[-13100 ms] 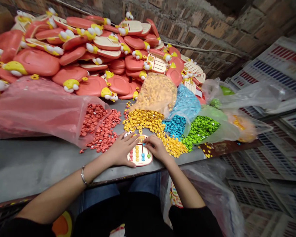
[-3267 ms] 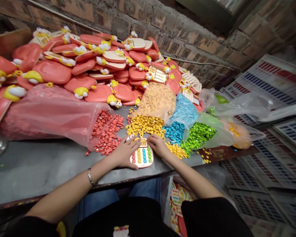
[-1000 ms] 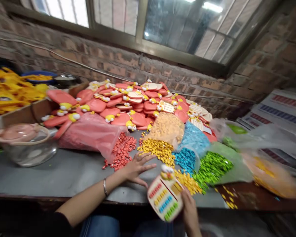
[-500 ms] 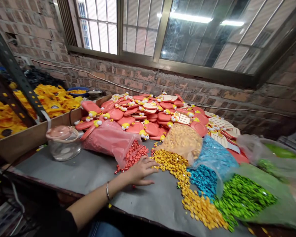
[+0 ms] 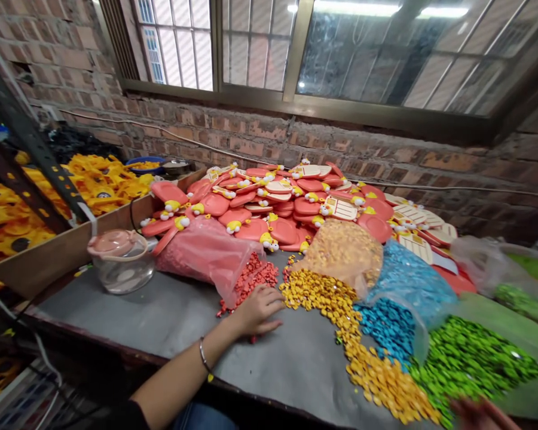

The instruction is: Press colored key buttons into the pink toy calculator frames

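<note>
My left hand [image 5: 260, 310] rests palm down beside the heap of small red pieces [image 5: 256, 276]. Its fingers are slightly bent, with the thumb apart, and nothing shows in them. The red pieces spill from a pink plastic bag [image 5: 201, 257]. Right of my fingertips lie yellow-gold pieces [image 5: 316, 291], spread in a band from a clear bag [image 5: 341, 254]. At the bottom right edge, my right hand [image 5: 484, 413] is only partly in frame and smeared by motion, close to the green pieces [image 5: 479, 358]. Blue pieces [image 5: 388, 328] lie between the yellow and green ones.
Behind the bags rises a pile of red, paddle-shaped plastic parts with yellow bird-like heads [image 5: 273, 209]. A clear jug with a pink lid [image 5: 122, 263] stands at left on the grey mat [image 5: 179, 319]. Yellow parts [image 5: 98, 185] fill a cardboard-sided area beyond.
My right hand has entered at the bottom right, near the green pieces. My left hand's fingers have drawn in and bent slightly. The view has shifted a little.
</note>
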`<state>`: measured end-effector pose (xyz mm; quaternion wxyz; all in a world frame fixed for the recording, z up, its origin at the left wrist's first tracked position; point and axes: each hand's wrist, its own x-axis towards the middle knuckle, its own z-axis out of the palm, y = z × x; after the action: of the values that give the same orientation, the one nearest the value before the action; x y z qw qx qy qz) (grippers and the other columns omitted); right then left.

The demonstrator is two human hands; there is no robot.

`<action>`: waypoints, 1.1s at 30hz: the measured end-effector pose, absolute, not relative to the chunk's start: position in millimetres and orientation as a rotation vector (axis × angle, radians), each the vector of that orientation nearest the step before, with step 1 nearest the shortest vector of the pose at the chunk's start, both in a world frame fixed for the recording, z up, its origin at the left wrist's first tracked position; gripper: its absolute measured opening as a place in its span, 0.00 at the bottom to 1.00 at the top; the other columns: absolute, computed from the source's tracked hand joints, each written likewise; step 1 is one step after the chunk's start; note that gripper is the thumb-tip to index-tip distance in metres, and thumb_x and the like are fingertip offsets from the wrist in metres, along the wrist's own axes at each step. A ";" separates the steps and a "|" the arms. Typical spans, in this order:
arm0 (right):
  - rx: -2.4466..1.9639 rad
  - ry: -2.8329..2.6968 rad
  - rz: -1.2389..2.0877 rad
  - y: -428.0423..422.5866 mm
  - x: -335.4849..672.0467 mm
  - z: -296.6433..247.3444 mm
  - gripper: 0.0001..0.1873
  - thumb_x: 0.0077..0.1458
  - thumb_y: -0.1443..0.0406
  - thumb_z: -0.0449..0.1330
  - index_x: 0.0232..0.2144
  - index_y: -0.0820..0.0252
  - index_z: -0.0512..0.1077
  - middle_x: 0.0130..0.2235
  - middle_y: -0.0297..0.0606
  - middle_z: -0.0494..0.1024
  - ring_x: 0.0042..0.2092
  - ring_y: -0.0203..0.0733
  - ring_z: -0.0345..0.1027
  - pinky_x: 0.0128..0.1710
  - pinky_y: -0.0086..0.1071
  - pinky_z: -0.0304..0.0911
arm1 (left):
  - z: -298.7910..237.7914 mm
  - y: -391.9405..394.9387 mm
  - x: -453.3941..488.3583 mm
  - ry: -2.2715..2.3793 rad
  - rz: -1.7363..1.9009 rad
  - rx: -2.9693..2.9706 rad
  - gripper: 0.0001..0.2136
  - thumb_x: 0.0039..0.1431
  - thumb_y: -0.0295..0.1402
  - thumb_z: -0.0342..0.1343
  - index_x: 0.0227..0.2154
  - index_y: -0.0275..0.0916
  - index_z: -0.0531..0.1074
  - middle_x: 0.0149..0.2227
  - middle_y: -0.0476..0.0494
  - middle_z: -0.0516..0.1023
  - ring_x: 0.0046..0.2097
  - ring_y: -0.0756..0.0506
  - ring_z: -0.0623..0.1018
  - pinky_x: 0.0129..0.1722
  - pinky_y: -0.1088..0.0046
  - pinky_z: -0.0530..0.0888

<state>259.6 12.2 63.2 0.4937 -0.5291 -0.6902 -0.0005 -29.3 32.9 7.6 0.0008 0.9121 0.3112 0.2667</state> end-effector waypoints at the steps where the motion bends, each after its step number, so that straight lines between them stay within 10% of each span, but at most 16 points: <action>1: -1.261 -1.712 0.006 27.9 250.0 62.3 0.17 0.60 0.56 0.58 0.50 0.53 0.69 0.52 0.42 0.71 0.50 0.49 0.67 0.42 0.43 0.72 | 7.6 32.8 -29.6 0.979 0.826 2.868 0.14 0.63 0.40 0.53 0.48 0.40 0.69 0.50 0.41 0.76 0.53 0.41 0.72 0.51 0.63 0.61; 14: -1.147 -2.385 0.255 245.4 68.1 28.8 0.29 0.52 0.74 0.57 0.57 0.64 0.66 0.58 0.55 0.63 0.58 0.53 0.61 0.57 0.45 0.59 | 6.7 37.8 -31.9 1.104 0.817 2.892 0.11 0.63 0.38 0.52 0.43 0.38 0.71 0.45 0.43 0.77 0.47 0.43 0.73 0.45 0.64 0.62; 24: -0.973 -1.714 -0.100 147.3 183.7 97.1 0.28 0.57 0.55 0.59 0.57 0.56 0.62 0.50 0.46 0.71 0.50 0.51 0.65 0.48 0.47 0.63 | 8.3 36.9 -31.8 1.288 0.988 2.760 0.12 0.63 0.39 0.51 0.43 0.37 0.71 0.45 0.42 0.78 0.46 0.42 0.74 0.43 0.62 0.63; 33: -1.291 -2.449 0.285 37.1 202.4 47.4 0.13 0.63 0.59 0.52 0.46 0.54 0.72 0.38 0.41 0.76 0.41 0.47 0.69 0.41 0.39 0.61 | 11.4 32.9 -28.0 1.340 1.023 2.672 0.11 0.63 0.36 0.49 0.42 0.37 0.72 0.43 0.41 0.78 0.45 0.42 0.73 0.44 0.62 0.64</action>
<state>202.4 37.1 47.4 0.1786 -0.4564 -0.8658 0.1006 -28.0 32.9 11.4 -0.0090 0.8457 0.4241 0.3237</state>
